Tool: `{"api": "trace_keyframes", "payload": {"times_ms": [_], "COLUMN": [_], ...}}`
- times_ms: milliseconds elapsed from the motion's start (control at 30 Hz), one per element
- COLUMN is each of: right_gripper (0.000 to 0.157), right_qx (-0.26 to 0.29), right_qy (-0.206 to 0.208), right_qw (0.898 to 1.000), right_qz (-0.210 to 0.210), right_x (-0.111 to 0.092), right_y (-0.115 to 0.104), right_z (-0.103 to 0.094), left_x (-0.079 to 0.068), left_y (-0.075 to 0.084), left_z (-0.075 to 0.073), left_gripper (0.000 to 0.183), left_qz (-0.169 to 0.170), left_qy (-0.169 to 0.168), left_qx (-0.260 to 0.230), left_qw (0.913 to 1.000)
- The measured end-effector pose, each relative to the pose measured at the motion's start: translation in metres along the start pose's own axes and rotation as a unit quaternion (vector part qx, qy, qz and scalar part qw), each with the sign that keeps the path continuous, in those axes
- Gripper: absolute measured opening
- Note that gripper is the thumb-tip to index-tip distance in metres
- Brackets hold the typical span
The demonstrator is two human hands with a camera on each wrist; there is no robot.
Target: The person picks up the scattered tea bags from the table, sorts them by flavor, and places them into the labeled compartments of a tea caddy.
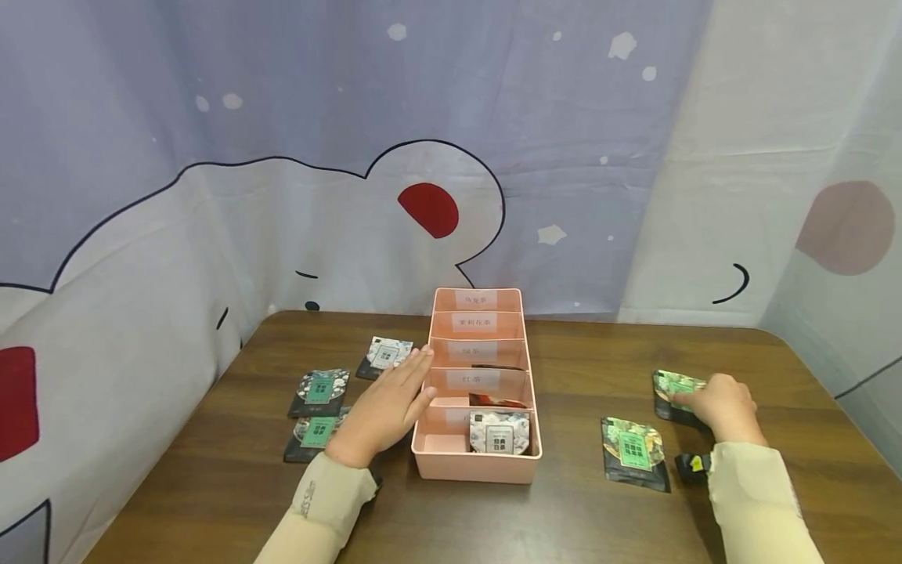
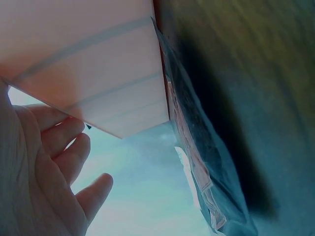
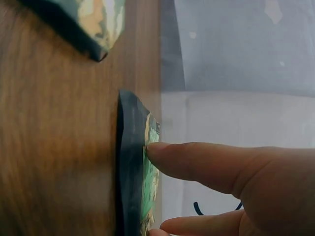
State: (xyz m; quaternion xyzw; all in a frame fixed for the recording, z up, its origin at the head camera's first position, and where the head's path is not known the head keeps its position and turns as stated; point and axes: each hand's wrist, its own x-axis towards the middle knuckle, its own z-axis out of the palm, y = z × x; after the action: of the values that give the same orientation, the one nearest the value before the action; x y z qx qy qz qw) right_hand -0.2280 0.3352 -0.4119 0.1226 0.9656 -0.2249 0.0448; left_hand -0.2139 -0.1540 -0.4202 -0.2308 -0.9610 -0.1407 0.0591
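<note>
My right hand (image 1: 726, 403) is over the far green-labelled tea sachet (image 1: 678, 384) on the table's right side. In the right wrist view, the thumb tip touches the printed face of that sachet (image 3: 150, 189), and another fingertip is at its lower edge, with space between them. My left hand (image 1: 387, 407) lies along the left rim of a pink divided box (image 1: 479, 470), fingers extended. The left wrist view shows its fingers at the edge of the box wall (image 2: 108, 64). A white-patterned sachet (image 1: 499, 433) leans in the box's front compartment.
Another green-labelled sachet (image 1: 634, 453) lies right of the box. Left of it lie a white sachet (image 1: 387, 354) and two dark, green-labelled sachets, an upper one (image 1: 319, 392) overlapping a lower one (image 1: 310, 439). A red sachet (image 1: 493, 401) stands inside the box. A printed curtain (image 1: 578, 235) hangs behind the table.
</note>
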Motion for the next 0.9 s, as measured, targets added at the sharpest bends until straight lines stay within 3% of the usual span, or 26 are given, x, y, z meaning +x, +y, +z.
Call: {"api": "trace_keyframes", "payload": {"times_ms": [300,533,900], "right_gripper": [0.057,0.080,0.068], "right_qx": [0.036,0.046,0.121], "right_qy": [0.000,-0.007,0.006], "right_qw": [0.999,0.999,0.991], "right_qz": [0.003,0.020,0.058], "right_x": [-0.001,0.002,0.006], "right_y": [0.006,0.010,0.013], "right_z": [-0.001,-0.002,-0.004], "left_x": [0.000,-0.001,0.000], "left_y": [0.001,0.000,0.001], "left_z": [-0.001,-0.002,-0.003], "left_gripper": [0.063,0.063,0.063], "left_qz": [-0.005,-0.008,-0.012], "left_qy": [-0.007,-0.013,-0.017], "left_qx": [-0.004,-0.006,-0.007], "left_qw": [1.0000,0.9999,0.9998]}}
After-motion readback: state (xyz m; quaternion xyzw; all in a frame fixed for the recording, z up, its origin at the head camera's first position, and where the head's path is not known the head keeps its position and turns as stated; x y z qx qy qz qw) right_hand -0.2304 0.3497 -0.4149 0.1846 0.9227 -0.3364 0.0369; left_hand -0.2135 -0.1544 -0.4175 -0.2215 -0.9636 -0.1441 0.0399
